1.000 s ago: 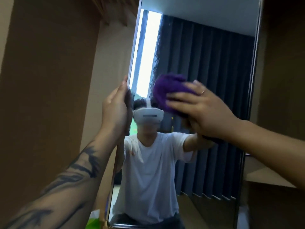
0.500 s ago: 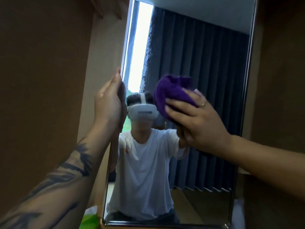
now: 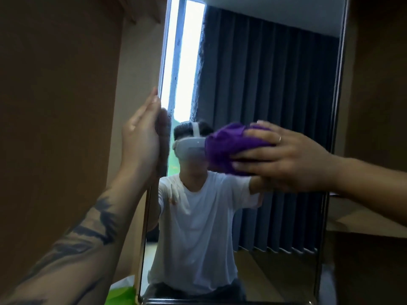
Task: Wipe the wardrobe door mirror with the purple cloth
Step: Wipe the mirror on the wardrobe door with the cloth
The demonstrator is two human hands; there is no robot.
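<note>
purple cloth [image 3: 229, 146], bunched into a wad, is lying against the mirror [image 3: 275, 89] about halfway up the glass, under the right hand [image 3: 286, 159]. the fingers [image 3: 255, 133] are spreading flat over the cloth's right part and pressing it to the glass, while its left part is bulging out past the fingertips. the left hand [image 3: 143, 137] is resting on the mirror's left edge, fingers straight and pressed together.

The mirror [image 3: 264, 95] is glossy, smooth glass; against it, the purple cloth [image 3: 224, 146] looks fuzzy, matt terry.
</note>
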